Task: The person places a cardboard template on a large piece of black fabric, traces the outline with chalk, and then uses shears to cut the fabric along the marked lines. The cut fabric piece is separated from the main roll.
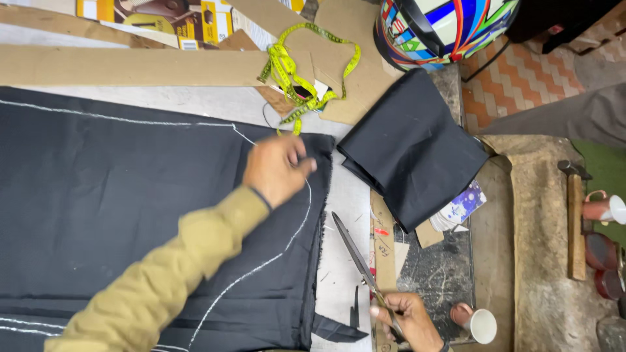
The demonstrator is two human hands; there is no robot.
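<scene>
A large black cloth point(117, 195) lies spread over the table, marked with curved white chalk lines point(261, 264). My left hand point(277, 168), in an olive sleeve, reaches across it and rests with curled fingers on the cloth near its top right corner, beside the chalk line. It is slightly blurred. My right hand point(405, 321) is at the bottom edge, shut on the handles of long scissors point(355, 251). Their closed blades point up and left, lying just off the cloth's frayed right edge. A small cut scrap of black cloth point(336, 329) lies by that hand.
A yellow tape measure point(297, 72) lies coiled on cardboard pieces point(130, 65) at the back. A folded black cloth point(411, 146) and a colourful helmet point(443, 26) sit at right. A hammer point(575, 221), a white cup point(482, 324) and another cup point(603, 208) lie further right.
</scene>
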